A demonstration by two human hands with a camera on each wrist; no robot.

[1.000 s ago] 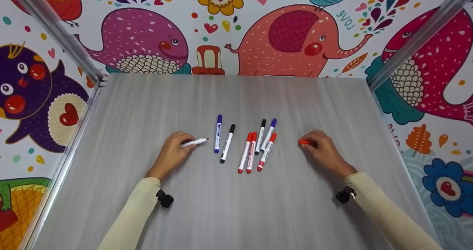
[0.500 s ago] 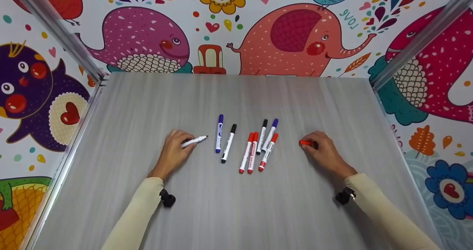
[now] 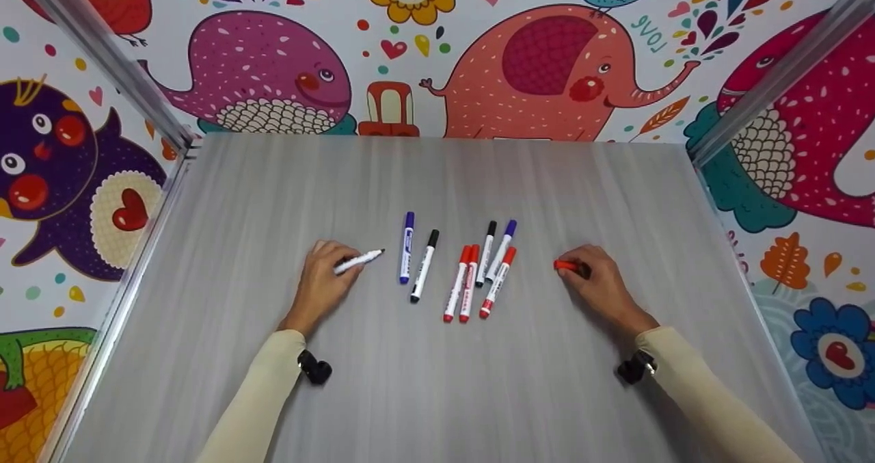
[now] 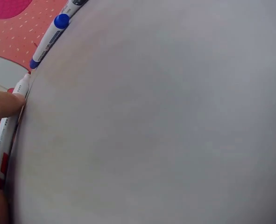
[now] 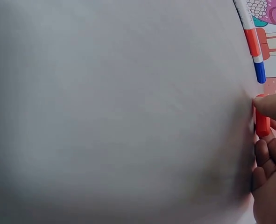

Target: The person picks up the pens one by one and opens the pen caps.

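The grip of the left hand pinches an uncapped red-and-white marker; that of the right hand pinches a red cap. Between them, 7 capped markers lie on the gray tabletop: 3 red, 2 black, 2 blue.

Place: a booth-like work station; whether it stands in a home, an office or a lab cannot be told
Surface: a grey, wood-grained tabletop
Back edge: meets an upright, brightly printed wall with a purple whale and a coral elephant
Left and right edges: more cartoon panels, a penguin-like bird on the left, a blue flower on the right
Back corners: a metal post at each, left and right
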